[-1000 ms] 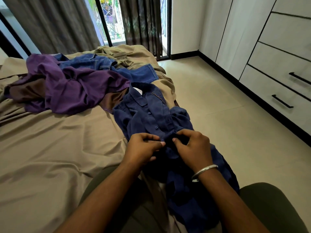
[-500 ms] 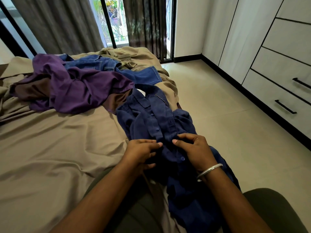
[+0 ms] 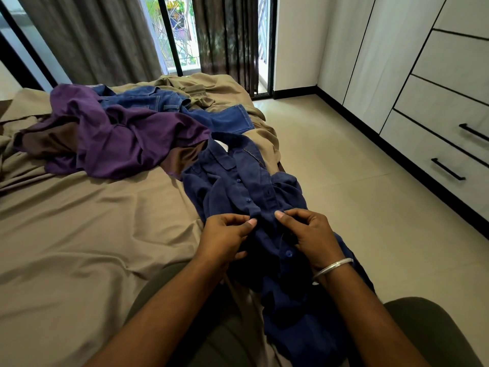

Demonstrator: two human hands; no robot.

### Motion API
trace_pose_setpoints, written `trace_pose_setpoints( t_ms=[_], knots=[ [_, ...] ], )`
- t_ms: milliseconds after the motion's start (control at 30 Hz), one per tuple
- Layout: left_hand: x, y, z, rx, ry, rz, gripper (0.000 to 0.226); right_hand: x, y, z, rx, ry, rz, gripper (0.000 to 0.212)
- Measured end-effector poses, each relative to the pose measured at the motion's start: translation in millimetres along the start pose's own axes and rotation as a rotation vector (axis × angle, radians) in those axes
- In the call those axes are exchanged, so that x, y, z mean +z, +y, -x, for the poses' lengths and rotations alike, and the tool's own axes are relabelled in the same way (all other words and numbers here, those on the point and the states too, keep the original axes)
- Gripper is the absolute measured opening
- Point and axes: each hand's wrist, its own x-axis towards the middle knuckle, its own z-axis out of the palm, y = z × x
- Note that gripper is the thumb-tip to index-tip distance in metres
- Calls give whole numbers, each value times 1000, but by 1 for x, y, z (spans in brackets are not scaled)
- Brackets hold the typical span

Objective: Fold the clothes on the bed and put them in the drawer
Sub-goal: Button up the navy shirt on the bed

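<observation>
A navy button shirt (image 3: 246, 181) lies crumpled along the right edge of the bed (image 3: 79, 234), collar away from me, its lower part draped over my lap. My left hand (image 3: 225, 237) pinches the left side of the button placket. My right hand (image 3: 309, 234), with a silver bangle at the wrist, pinches the right side; the thumbs nearly face each other. Behind the shirt lies a heap with a purple garment (image 3: 113, 139), blue jeans (image 3: 164, 102) and a khaki garment (image 3: 195, 86). Drawers (image 3: 449, 160) with black handles stand at the right.
The tan sheet is wrinkled to my left. A tiled floor (image 3: 344, 168) runs between the bed and the white wardrobe wall. Curtains and a glass door stand beyond the bed's far end. My knees in dark green trousers are at the bottom.
Both hands stay on the shirt's placket. They have drawn slightly apart, and a button below the right thumb now shows. The view has tilted a little.
</observation>
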Motion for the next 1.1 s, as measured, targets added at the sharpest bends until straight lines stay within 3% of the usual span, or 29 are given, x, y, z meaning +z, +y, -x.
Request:
trace_pose_setpoints(
  t_ms=[200, 367, 433, 533, 667, 833, 967, 1100],
  knots=[
    [0, -1, 0, 9, 18, -42, 11, 1, 4, -2, -59, 126, 79, 21],
    [1, -3, 0, 46, 15, -158, 7, 2, 10, 6, -357, 383, 461, 15],
    [2, -5, 0, 81, 36, -227, 8, 6, 11, 8, -522, 347, 543, 9],
    [3, -7, -1, 123, 57, -303, 12, 13, 18, 11, -660, 168, 650, 7],
    [2, -10, -3, 117, 50, -345, 16, 15, 27, 12, -614, 112, 710, 9],
    [2, -10, -2, 226, 140, -520, 19, 13, 23, 14, -699, 336, 711, 8],
    [0, -10, -1, 287, 150, -600, 23, 17, 23, 16, -783, 46, 813, 19],
    [-2, -12, -6, 232, 100, -498, 19, 16, 26, 14, -673, 47, 756, 15]
  ],
)
